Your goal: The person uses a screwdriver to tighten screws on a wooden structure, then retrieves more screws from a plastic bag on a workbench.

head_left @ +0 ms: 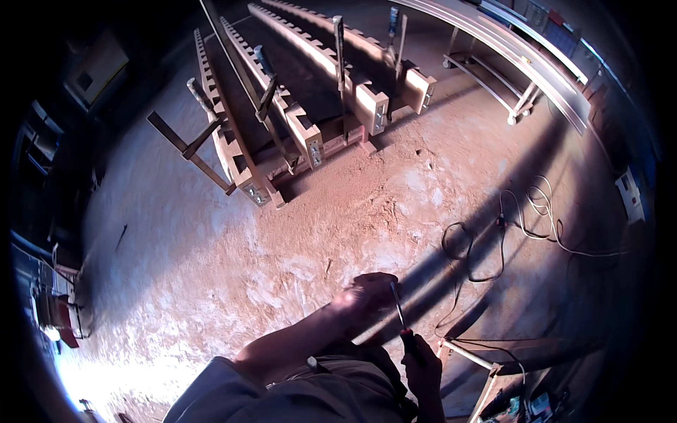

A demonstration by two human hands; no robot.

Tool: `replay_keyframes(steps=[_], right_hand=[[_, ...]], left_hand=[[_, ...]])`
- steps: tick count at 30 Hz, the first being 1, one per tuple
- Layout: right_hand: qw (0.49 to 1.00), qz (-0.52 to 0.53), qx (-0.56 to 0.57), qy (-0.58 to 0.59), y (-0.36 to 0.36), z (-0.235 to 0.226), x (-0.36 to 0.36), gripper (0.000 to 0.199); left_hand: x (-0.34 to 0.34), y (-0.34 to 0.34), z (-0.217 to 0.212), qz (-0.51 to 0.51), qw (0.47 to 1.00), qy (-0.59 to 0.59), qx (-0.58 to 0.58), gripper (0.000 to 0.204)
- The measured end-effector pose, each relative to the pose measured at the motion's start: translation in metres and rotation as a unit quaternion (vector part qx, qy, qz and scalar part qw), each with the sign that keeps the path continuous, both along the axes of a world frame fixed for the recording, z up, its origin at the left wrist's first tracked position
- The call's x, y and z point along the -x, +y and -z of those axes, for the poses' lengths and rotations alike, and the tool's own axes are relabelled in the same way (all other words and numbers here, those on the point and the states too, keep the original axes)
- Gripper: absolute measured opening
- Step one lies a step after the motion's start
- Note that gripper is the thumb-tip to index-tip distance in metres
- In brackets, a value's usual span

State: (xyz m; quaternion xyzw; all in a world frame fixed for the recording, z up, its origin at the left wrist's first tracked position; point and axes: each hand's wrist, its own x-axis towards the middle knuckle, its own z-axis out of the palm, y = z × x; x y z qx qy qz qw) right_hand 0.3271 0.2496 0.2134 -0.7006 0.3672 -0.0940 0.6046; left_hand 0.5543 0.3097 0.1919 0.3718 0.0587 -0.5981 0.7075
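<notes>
My right hand is closed round the dark handle of a screwdriver, whose handle also shows a bit of red. Its thin metal shaft points up and away from me, toward my left hand. That hand is closed, with its fingertips at the screwdriver's tip. Whatever the left fingers pinch there is too small and dark to make out. Both hands are in front of my body, above the dusty floor.
Ahead, several long notched wooden beams with metal end fittings are held by bar clamps. A wheeled rack carries long pale strips at far right. Cables snake over the floor at right. A framed stand with tools is near right.
</notes>
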Motion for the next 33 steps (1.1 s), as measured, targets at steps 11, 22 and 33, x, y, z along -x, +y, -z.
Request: replay_keyframes(steps=[11, 22, 33], right_hand=[[0.981, -0.178, -0.024, -0.076, -0.072, -0.041, -0.094, 0.041], [0.974, -0.197, -0.001, -0.111, -0.095, 0.001, -0.124, 0.038], [0.958, -0.159, -0.238, -0.001, -0.095, 0.006, -0.191, 0.042]], left_hand=[[-0.062, 0.001, -0.006, -0.189, 0.979, -0.045, 0.064, 0.022], [-0.096, -0.007, 0.002, -0.223, 0.971, 0.031, 0.079, 0.014], [-0.166, -0.014, 0.009, -0.19, 0.981, -0.02, 0.042, 0.016]])
